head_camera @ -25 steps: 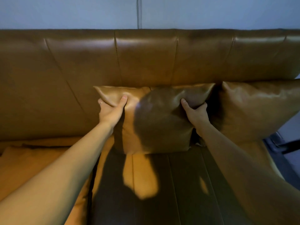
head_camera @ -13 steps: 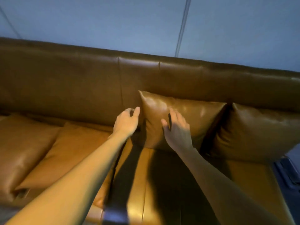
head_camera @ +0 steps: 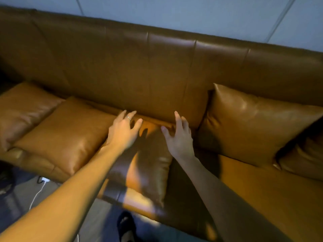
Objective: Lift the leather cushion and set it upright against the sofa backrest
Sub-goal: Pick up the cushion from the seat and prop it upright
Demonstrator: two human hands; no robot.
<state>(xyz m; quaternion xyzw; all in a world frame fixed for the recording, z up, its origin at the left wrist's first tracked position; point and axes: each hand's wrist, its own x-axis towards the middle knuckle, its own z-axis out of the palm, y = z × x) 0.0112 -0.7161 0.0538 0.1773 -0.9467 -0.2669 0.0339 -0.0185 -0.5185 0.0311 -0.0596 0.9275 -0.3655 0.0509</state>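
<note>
Head cam looks down on our left hand (head_camera: 123,132) and right hand (head_camera: 180,137), both spread wide w/ nothing gripped, fingers (head_camera: 177,117) fanned over the tan, glossy, square leather cushion lying flat (head_camera: 148,165) on the seat just below the brown stitched sofa backrest (head_camera: 139,70). Can't tell if the palms touch the leather or hover; frame is blurred. That flat cushion looks like our target: one tan puffy cushion already upright (head_camera: 248,126) leans on the backrest to the right, w/ two more flat tan cushions (head_camera: 64,137) to the left.

To do this well, we'd take the flat cushion by its two side edges near the far corners, thumbs on top, fingers curled under. Leather is slick, so pinch a fold, don't just press. Lift the far edge up first, pivot on the near edge, then slide the base back into the seat/backrest crease so it stands w/o slumping, beside the upright one.
</note>
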